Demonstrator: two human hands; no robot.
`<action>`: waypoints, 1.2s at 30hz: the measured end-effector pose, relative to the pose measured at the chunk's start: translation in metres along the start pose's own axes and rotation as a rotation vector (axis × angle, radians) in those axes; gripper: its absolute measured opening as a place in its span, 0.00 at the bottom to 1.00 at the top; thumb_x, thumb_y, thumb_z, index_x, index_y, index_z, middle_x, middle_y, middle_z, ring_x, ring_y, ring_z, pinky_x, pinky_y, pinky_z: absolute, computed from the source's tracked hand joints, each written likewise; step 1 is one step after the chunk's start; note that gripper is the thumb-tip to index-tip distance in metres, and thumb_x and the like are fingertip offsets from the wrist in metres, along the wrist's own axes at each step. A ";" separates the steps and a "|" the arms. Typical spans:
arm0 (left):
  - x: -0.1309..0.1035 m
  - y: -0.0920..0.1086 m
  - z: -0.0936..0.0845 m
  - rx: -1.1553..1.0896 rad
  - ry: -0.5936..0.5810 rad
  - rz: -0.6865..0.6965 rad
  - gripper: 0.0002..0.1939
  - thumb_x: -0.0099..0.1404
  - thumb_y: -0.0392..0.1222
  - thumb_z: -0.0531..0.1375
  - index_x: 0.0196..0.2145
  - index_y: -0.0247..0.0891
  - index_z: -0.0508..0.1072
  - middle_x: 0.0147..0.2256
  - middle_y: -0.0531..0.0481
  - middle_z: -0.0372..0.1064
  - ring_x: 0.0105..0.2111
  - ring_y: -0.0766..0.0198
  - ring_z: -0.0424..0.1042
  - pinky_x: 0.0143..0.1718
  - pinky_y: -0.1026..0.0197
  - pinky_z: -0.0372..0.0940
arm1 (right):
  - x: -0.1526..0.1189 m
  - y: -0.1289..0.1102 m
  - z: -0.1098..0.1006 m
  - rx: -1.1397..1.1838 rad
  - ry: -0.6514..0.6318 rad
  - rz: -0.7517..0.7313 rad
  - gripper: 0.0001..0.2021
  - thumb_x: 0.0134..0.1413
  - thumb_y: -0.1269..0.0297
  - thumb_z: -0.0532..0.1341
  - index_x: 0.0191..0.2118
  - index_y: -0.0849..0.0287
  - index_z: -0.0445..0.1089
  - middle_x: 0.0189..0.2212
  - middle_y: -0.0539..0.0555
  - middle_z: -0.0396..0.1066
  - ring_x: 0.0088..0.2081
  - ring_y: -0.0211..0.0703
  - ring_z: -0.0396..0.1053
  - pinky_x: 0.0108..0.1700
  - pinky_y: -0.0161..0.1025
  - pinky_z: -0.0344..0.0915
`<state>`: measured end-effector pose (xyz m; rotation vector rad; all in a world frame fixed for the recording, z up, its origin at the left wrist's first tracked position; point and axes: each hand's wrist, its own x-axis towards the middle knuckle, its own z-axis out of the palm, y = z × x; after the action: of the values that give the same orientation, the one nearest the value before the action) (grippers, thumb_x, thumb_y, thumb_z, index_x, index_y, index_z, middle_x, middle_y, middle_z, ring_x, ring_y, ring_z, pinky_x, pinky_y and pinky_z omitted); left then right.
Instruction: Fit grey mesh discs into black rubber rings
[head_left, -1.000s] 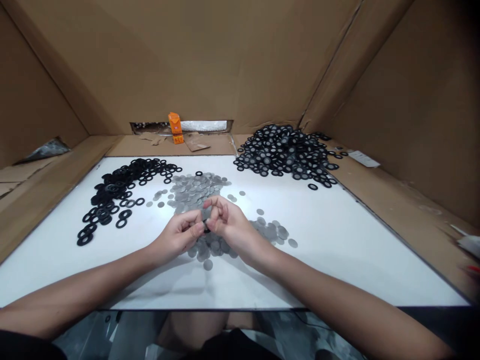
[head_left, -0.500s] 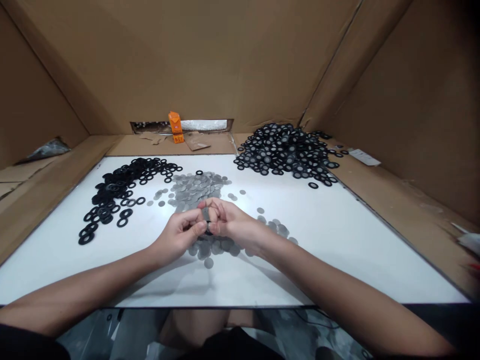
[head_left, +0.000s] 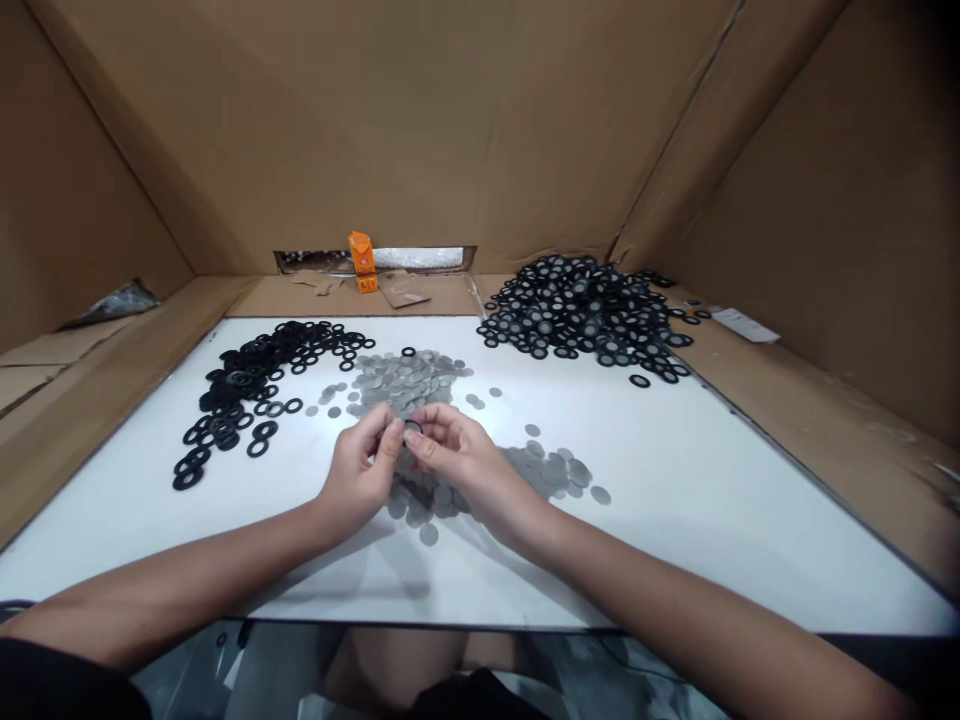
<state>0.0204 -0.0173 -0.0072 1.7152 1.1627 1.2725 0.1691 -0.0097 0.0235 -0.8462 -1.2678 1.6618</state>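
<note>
"What's between your fingers?"

"A black ring (head_left: 413,424), thin and round, pinched at its edge. My left hand (head_left: 360,468) is closed on its left side, thumb against forefinger; my right hand (head_left: 466,460) grips the other side, thumb on top. It sits above the grey discs (head_left: 555,472), near the middle of the white table (head_left: 675,540). I can't tell whether its hole is filled."

"And the rest?"

"The discs are flat, dull and thin, in loose heaps. Plain rings (head_left: 251,370), black and smooth, lie to my left. At the back right is a mound of rings with grey centres (head_left: 577,305). Brown cardboard walls (head_left: 420,130) surround it all."

"Any writing?"

"There are marks on the orange box (head_left: 361,258), too small to read. The white label (head_left: 745,325) shows nothing legible either."
</note>
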 end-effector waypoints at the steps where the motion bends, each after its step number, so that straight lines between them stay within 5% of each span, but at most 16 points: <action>1: 0.000 -0.001 0.000 0.001 0.012 0.001 0.19 0.71 0.52 0.49 0.25 0.40 0.56 0.15 0.59 0.51 0.16 0.71 0.50 0.19 0.64 0.47 | -0.001 0.000 0.002 0.004 0.014 -0.010 0.13 0.49 0.56 0.66 0.35 0.58 0.67 0.27 0.48 0.64 0.29 0.35 0.64 0.32 0.34 0.61; 6: -0.001 -0.002 0.002 -0.070 0.012 -0.016 0.19 0.71 0.53 0.49 0.25 0.40 0.54 0.16 0.59 0.50 0.16 0.71 0.51 0.19 0.64 0.49 | -0.003 0.002 0.002 -0.023 0.076 -0.045 0.12 0.49 0.56 0.67 0.30 0.60 0.71 0.28 0.49 0.69 0.31 0.36 0.66 0.36 0.35 0.63; 14: 0.006 0.002 -0.006 -0.096 -0.145 0.022 0.19 0.70 0.51 0.51 0.25 0.38 0.57 0.18 0.57 0.58 0.17 0.72 0.58 0.19 0.67 0.53 | -0.003 0.007 -0.001 0.081 0.076 -0.022 0.12 0.51 0.55 0.66 0.27 0.60 0.73 0.23 0.50 0.71 0.28 0.38 0.69 0.35 0.37 0.65; 29: 0.008 -0.004 -0.010 -0.264 -0.134 -0.119 0.18 0.67 0.50 0.57 0.25 0.36 0.62 0.16 0.59 0.60 0.13 0.75 0.58 0.14 0.71 0.52 | 0.002 0.004 -0.015 -0.074 0.087 0.060 0.11 0.44 0.58 0.70 0.25 0.61 0.74 0.23 0.49 0.69 0.26 0.34 0.62 0.30 0.34 0.57; 36: 0.008 -0.005 -0.010 -0.266 -0.130 -0.070 0.17 0.67 0.49 0.57 0.25 0.36 0.63 0.15 0.59 0.60 0.13 0.75 0.58 0.14 0.72 0.52 | 0.002 -0.001 -0.016 0.019 0.038 0.122 0.13 0.43 0.56 0.70 0.25 0.61 0.74 0.23 0.49 0.68 0.27 0.34 0.63 0.33 0.35 0.59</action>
<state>0.0105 -0.0081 -0.0064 1.5231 0.9250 1.1955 0.1829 -0.0012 0.0207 -0.9552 -1.1926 1.7423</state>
